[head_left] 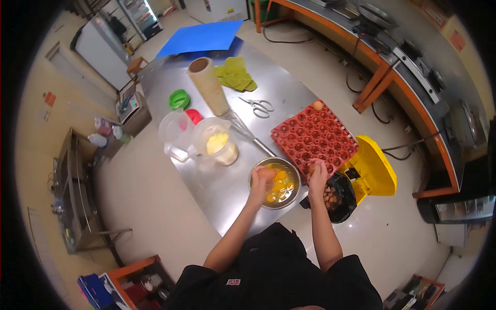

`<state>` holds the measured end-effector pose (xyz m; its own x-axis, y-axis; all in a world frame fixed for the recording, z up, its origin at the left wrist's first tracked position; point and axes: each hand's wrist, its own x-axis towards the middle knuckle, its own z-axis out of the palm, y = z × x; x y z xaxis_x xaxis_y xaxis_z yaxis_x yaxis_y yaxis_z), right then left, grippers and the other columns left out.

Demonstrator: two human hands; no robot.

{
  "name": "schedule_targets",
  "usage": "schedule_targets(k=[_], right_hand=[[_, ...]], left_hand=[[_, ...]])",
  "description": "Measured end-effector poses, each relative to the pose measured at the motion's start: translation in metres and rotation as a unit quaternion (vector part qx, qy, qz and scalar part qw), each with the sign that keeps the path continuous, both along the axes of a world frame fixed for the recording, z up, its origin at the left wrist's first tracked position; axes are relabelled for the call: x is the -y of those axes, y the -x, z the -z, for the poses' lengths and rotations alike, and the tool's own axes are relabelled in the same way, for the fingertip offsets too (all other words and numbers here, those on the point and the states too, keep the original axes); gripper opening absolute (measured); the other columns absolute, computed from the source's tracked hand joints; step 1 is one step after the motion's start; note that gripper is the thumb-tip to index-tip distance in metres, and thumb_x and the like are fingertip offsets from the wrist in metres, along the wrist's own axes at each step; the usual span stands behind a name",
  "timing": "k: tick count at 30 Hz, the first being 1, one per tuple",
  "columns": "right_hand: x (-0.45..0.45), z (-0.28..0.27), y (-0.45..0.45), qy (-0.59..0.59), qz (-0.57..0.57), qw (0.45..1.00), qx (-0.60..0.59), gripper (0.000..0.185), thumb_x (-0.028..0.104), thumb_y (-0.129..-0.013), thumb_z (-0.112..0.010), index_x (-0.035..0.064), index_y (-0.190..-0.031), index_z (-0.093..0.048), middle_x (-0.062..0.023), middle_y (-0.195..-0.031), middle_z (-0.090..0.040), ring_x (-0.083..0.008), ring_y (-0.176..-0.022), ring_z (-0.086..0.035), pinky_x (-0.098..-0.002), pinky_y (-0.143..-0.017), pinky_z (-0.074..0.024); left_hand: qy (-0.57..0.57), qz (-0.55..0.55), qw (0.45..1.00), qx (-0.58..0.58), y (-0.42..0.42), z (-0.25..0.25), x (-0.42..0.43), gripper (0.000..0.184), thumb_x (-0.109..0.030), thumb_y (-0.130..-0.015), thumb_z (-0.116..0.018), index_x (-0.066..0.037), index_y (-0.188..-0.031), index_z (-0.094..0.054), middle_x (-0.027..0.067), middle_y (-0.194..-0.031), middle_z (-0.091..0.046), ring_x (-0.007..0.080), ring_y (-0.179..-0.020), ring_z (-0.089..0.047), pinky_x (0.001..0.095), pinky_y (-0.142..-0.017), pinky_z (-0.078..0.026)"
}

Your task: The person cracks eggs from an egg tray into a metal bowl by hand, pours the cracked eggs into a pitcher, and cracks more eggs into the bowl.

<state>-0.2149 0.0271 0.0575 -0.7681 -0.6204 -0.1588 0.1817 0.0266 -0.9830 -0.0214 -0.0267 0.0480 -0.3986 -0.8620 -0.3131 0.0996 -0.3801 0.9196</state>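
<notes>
My left hand [258,185] is closed around a brown egg [267,173] at the left rim of a metal bowl [296,199]. Several cracked eggs, yolks [281,176] and whites, lie in the bowl. To the right, my right hand [318,173] is closed on a brown eggshell [311,168], partly hidden by the fingers. It is by the near edge of a red egg tray [310,135], above a black bag [345,199] with brown shells [329,196]. One egg [318,105] sits at the tray's far corner.
On the steel table [199,183] are a whisk [248,133], a jug [227,154] with yellow contents, an empty clear container [173,129], scissors [258,107], a tall roll [209,88], a green cloth [235,75] and a blue board [201,39]. A yellow bin lid [380,168] stands at right.
</notes>
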Motion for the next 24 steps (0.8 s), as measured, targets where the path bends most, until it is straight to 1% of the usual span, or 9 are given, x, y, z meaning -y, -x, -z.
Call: schedule_targets(k=[2,4,5,9,16,19,22,23,24], right_hand=[[0.012,0.025,-0.015,0.029,-0.04,0.998,-0.048,0.025,0.029,-0.104,-0.045,0.0101,-0.099,-0.061,0.0019,-0.08,-0.056,-0.0039,-0.059,-0.045,-0.0201,-0.051,-0.0367],[0.019,0.026,-0.052,0.084,-0.136,0.952,-0.26,0.026,0.028,-0.105,-0.046,0.0079,-0.098,-0.061,0.0024,-0.079,-0.054,-0.0055,-0.067,-0.047,-0.0208,-0.058,-0.0387],[0.014,0.021,-0.065,-0.001,-0.168,0.976,-0.141,0.025,0.025,-0.105,-0.046,0.006,-0.098,-0.062,0.0025,-0.08,-0.054,-0.007,-0.071,-0.047,-0.0209,-0.062,-0.0387],[0.016,0.023,-0.052,-0.017,-0.121,0.989,-0.086,0.024,0.024,-0.104,-0.046,0.0073,-0.097,-0.062,0.0031,-0.081,-0.054,-0.0042,-0.065,-0.043,-0.0205,-0.055,-0.0352],[0.011,0.025,-0.072,-0.044,-0.172,0.968,-0.178,0.025,0.023,-0.104,-0.045,0.0044,-0.099,-0.061,-0.0003,-0.087,-0.057,-0.0094,-0.08,-0.052,-0.0246,-0.073,-0.0437],[0.012,0.02,-0.059,-0.044,-0.148,0.981,-0.115,0.024,0.023,-0.104,-0.044,0.0058,-0.101,-0.061,-0.0008,-0.088,-0.057,-0.0088,-0.081,-0.052,-0.0253,-0.073,-0.0438],[0.014,0.018,-0.059,-0.008,-0.131,0.972,-0.194,0.025,0.024,-0.105,-0.043,0.006,-0.101,-0.061,-0.0004,-0.086,-0.056,-0.0089,-0.078,-0.051,-0.025,-0.072,-0.0431],[0.011,0.02,-0.064,-0.025,-0.194,0.963,-0.187,0.024,0.022,-0.103,-0.046,0.0029,-0.103,-0.06,-0.0094,-0.093,-0.062,-0.0191,-0.09,-0.059,-0.0328,-0.085,-0.0462],[0.01,0.021,-0.065,-0.041,-0.21,0.961,-0.177,0.023,0.021,-0.103,-0.046,0.0031,-0.103,-0.06,-0.0092,-0.093,-0.062,-0.019,-0.09,-0.059,-0.0327,-0.085,-0.0462]], left_hand=[[0.022,0.008,0.999,0.026,0.0,0.007,-0.004,0.039,-0.034,-0.1,-0.044,-0.014,-0.132,-0.034,0.0083,-0.103,-0.057,0.0125,-0.074,-0.057,0.0244,-0.063,-0.046],[0.035,0.009,0.999,0.015,0.004,0.005,-0.013,0.037,-0.03,-0.101,-0.045,-0.012,-0.132,-0.034,0.0095,-0.102,-0.056,0.0125,-0.072,-0.057,0.0233,-0.06,-0.046],[0.023,0.01,1.0,0.001,0.004,0.007,-0.015,0.035,-0.026,-0.1,-0.046,-0.013,-0.131,-0.035,0.0101,-0.103,-0.055,0.0118,-0.07,-0.057,0.0221,-0.057,-0.045],[0.02,-0.005,1.0,-0.021,-0.002,0.015,-0.017,0.032,-0.021,-0.1,-0.047,-0.013,-0.128,-0.036,0.011,-0.106,-0.053,0.0104,-0.065,-0.055,0.0206,-0.052,-0.044],[0.043,-0.01,0.999,0.006,0.0,0.019,-0.019,0.033,-0.025,-0.1,-0.044,-0.013,-0.129,-0.035,0.0096,-0.103,-0.056,0.0117,-0.073,-0.057,0.0239,-0.061,-0.046],[0.004,-0.001,1.0,-0.028,-0.01,0.019,-0.011,0.034,-0.026,-0.099,-0.044,-0.013,-0.13,-0.036,0.0097,-0.105,-0.055,0.0114,-0.071,-0.057,0.0233,-0.059,-0.045],[0.005,-0.027,0.998,-0.052,-0.011,0.018,-0.011,0.034,-0.019,-0.096,-0.046,-0.008,-0.127,-0.038,0.0129,-0.102,-0.056,0.0119,-0.065,-0.056,0.0214,-0.048,-0.044],[0.023,-0.022,0.999,-0.029,-0.008,0.02,-0.012,0.035,-0.023,-0.097,-0.045,-0.01,-0.128,-0.037,0.0117,-0.103,-0.056,0.0116,-0.066,-0.056,0.0219,-0.051,-0.044],[0.04,-0.017,0.999,-0.006,-0.005,0.023,-0.014,0.036,-0.026,-0.098,-0.044,-0.011,-0.13,-0.036,0.0104,-0.104,-0.056,0.0113,-0.067,-0.057,0.0224,-0.054,-0.044]])
